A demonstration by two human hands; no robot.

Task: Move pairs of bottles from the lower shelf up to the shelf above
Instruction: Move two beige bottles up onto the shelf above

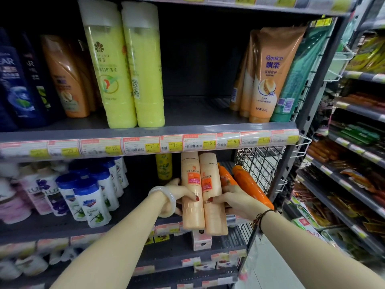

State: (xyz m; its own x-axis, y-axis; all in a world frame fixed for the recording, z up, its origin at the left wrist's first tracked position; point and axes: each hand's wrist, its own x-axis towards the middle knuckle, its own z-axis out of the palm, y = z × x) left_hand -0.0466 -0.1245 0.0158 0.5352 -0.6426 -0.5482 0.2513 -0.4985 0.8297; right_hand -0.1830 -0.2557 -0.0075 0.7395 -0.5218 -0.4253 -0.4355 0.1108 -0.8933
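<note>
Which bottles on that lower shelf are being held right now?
The two peach bottles, pressed together between the left hand and right hand. The orange bottles beside them lean untouched.

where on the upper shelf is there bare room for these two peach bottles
The upper shelf is bare between the yellow bottles and the orange tubes, wide enough for the pair of peach bottles. Left of the yellow bottles it is crowded. The left hand and right hand each hold one.

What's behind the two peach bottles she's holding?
Behind the peach bottles, a yellow bottle stands upright and orange bottles lean against a wire divider. Anything directly behind is covered.
</note>
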